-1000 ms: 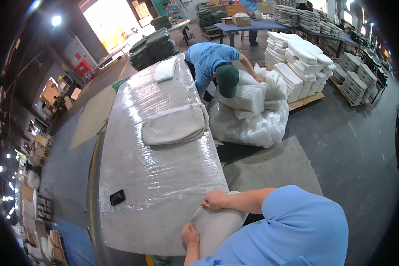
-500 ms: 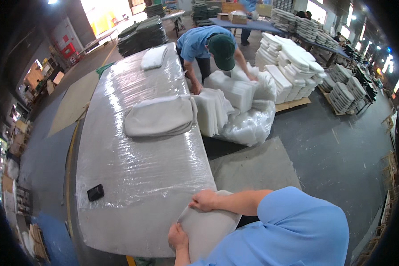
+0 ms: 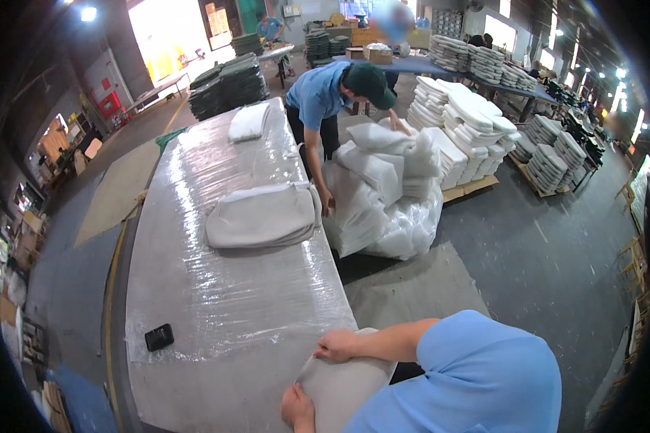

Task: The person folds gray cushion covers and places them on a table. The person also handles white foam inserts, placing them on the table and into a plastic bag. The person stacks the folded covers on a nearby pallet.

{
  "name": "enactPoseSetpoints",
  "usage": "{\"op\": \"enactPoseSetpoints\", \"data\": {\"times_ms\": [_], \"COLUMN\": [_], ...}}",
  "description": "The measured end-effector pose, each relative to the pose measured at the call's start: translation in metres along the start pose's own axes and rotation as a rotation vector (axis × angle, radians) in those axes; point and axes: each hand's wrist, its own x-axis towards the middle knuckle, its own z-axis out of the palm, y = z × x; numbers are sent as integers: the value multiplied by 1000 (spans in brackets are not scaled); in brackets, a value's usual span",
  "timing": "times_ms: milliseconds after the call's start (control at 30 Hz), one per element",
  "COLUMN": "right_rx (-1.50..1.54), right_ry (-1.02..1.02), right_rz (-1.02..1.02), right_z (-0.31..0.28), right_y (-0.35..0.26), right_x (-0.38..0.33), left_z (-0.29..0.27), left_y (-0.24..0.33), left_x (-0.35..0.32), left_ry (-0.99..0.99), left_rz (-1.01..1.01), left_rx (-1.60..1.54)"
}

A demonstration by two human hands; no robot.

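A light grey cushion cover (image 3: 345, 386) lies at the table's near right corner, partly over the edge and against my body. My right hand (image 3: 336, 345) grips its far edge with curled fingers. My left hand (image 3: 297, 408) closes on its left edge, nearer to me. Farther up the plastic-wrapped table (image 3: 217, 289) rests a stack of similar grey covers (image 3: 261, 216), with a folded white pad (image 3: 249, 123) beyond it. A black phone-like object (image 3: 159, 337) lies at the left.
Across the table's right side a person in a blue shirt (image 3: 318, 94) bends over white foam sheets in clear plastic bags (image 3: 390, 195). Stacks of white cushions (image 3: 462, 123) stand on cardboard behind. Dark stacked pieces (image 3: 227, 86) are past the table's far end. A mat (image 3: 419, 289) lies on the floor.
The view has tilted up slightly. The other person has raised their head, and the foam sheets and bags have shifted under their hands. My hands keep nearly the same grip on the cover.
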Motion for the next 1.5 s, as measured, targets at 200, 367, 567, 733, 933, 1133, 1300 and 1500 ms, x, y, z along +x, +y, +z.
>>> {"op": "enactPoseSetpoints", "data": {"times_ms": [200, 367, 567, 733, 933, 1133, 1300, 1500], "right_rx": [-41, -52, -15, -56, -32, 30, -66, -169], "right_ry": [0, 44, 95, 71, 180, 60, -157, -235], "right_rz": [-10, -19, -50, -14, -48, 202, 203, 158], "right_z": [0, 5, 10, 6, 13, -21, -29, -32], "right_y": [2, 5, 9, 3, 6, 38, 48, 33], "right_x": [0, 2, -1, -2, -7, -7, -23, -31], "left_z": [0, -1, 3, 4, -6, -53, -69, -54], "left_y": [0, 1, 1, 1, 2, -25, -83, -78], "left_x": [4, 4, 0, -1, -6, -33, -47, -52], "left_ry": [-19, -32, 53, 78, 19, -269, -395, -264], "left_rz": [34, 6, 110, 101, 87, -100, -254, -320], "left_rx": [-105, -99, -101, -95, -96, -152, -429, -429]}}
